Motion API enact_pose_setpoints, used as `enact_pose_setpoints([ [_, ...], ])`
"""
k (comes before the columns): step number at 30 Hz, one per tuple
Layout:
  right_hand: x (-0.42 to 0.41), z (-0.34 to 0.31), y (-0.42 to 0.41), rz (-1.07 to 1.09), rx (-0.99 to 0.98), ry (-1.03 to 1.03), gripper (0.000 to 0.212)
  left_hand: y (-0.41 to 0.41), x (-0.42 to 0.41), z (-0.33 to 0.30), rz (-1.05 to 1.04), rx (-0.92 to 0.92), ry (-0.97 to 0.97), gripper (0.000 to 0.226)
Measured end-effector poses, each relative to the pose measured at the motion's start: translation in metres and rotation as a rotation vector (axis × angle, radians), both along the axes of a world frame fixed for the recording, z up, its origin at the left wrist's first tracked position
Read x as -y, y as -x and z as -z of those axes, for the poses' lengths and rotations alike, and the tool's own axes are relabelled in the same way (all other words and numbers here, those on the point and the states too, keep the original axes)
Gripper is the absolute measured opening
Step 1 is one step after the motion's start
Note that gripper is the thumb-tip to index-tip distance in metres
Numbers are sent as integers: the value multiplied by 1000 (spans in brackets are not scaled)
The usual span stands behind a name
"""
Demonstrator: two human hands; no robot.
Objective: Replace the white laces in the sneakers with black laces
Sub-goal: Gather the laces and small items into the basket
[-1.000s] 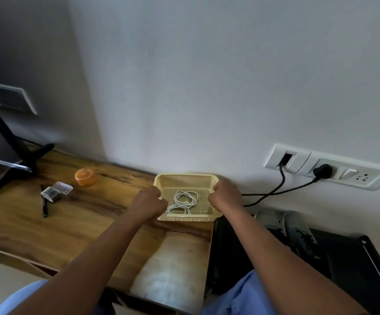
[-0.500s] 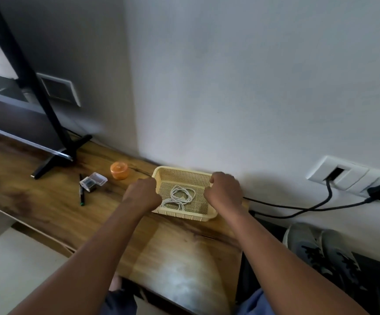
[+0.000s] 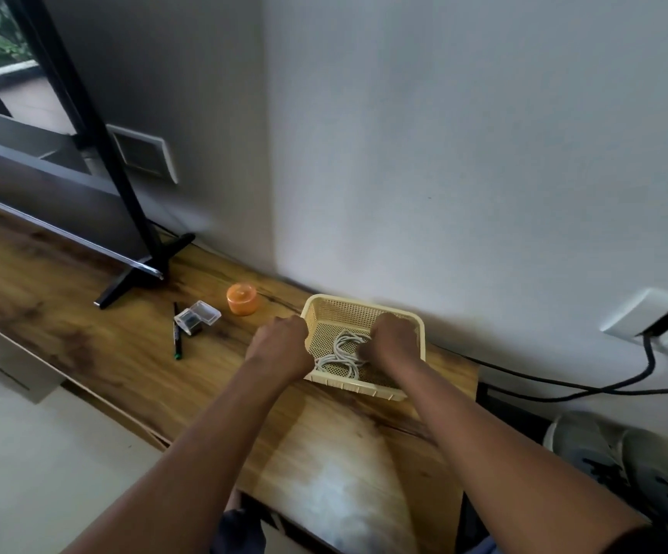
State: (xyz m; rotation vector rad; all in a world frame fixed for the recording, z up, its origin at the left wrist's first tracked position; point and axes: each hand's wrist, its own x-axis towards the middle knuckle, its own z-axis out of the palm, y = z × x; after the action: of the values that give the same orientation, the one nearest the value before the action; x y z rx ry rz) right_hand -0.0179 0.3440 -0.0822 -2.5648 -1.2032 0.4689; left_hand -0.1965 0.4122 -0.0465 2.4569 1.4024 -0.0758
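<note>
Fingers hidden, both hands: left hand [image 3: 280, 345] at basket [image 3: 364, 387] rim, right hand [image 3: 392, 339] over white laces [image 3: 338, 355], grip unclear.

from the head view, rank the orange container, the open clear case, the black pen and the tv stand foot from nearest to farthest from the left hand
Measured from the left hand, which grips the basket's left rim:
1. Orange container, just up and left of the hand.
2. Open clear case, further left on the table.
3. Black pen, beside the case and slightly beyond it.
4. TV stand foot, farthest left.
</note>
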Motion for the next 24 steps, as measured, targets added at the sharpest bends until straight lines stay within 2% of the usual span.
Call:
enact_pose_setpoints([
  [8,-31,23,10,65,-86,-114,5,-4,2,-1,1,-7,-14,41],
  [12,-33,16,18,14,-127,-212,25,-9,4,-1,10,6,-12,42],
  [16,-22,3,7,-9,-126,-214,36,-6,1,-2,13,21,1,42],
  [19,-11,-13,-3,-36,-64,-113,29,-5,1,-4,9,48,13,39],
  [22,-3,-20,-5,-89,-124,126,24,-4,0,-3,14,62,22,36],
  [24,0,-16,1,-123,-112,250,30,-2,-1,-3,6,60,34,35],
])
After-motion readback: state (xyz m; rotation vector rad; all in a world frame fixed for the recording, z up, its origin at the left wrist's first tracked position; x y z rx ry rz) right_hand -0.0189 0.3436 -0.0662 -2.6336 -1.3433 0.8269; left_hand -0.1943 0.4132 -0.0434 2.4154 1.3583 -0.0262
